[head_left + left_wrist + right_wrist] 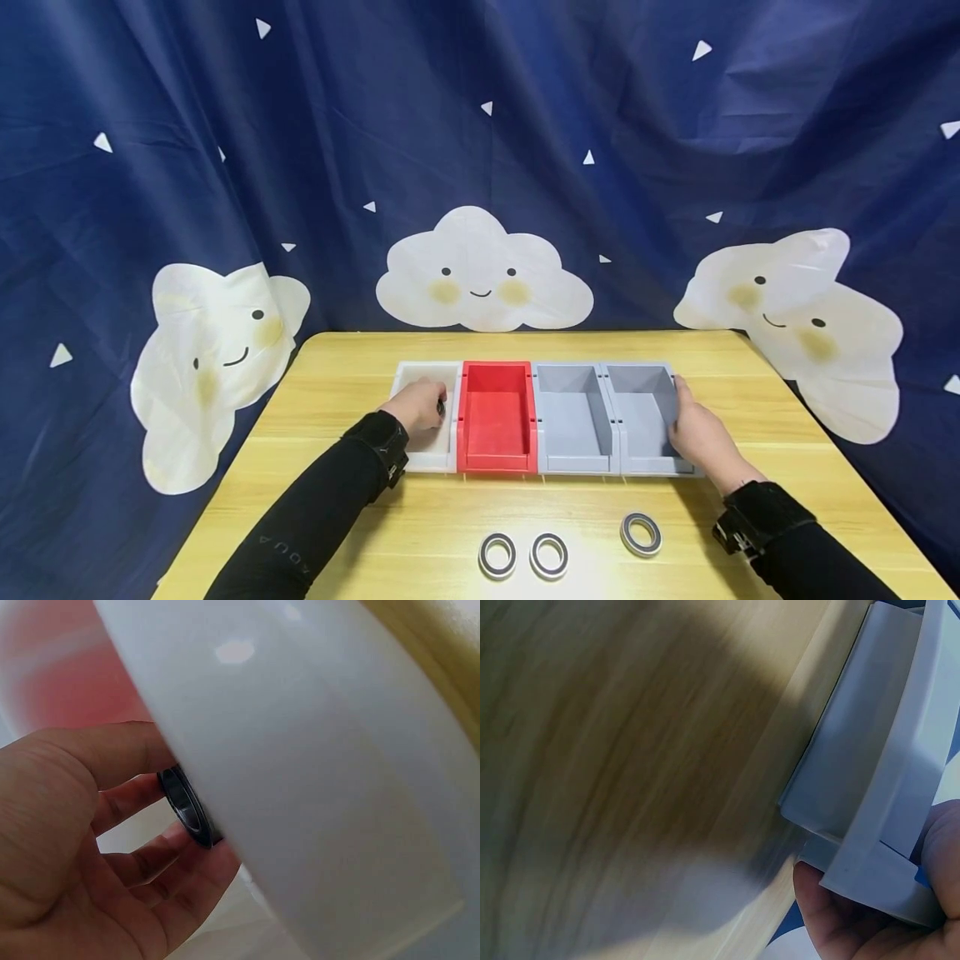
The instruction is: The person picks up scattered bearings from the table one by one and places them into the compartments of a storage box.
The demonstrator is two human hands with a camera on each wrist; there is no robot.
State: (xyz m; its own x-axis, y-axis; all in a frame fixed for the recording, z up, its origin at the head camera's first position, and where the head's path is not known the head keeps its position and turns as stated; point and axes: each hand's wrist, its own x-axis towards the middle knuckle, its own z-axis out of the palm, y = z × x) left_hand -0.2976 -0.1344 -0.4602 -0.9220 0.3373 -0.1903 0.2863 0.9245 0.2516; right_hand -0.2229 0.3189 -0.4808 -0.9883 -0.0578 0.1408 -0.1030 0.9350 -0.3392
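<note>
My left hand (418, 405) reaches into the white bin (429, 461) at the left end of a row. Between its thumb and fingers it pinches a dark-rimmed ball bearing (186, 806), partly hidden behind the bin wall in the left wrist view. At the other end of the row, my right hand (705, 437) grips the side wall of the outer grey bin (637, 425), thumb on one side and fingers on the other. Three ring-shaped bearings lie flat on the table before the bins: a left one (482, 557), a middle one (535, 557) and a right one (626, 534).
A red bin (497, 417) and another grey bin (573, 417) stand between the white and outer grey bins, side by side. The wood-grain table (345, 367) ends at a blue curtain (480, 158) printed with clouds.
</note>
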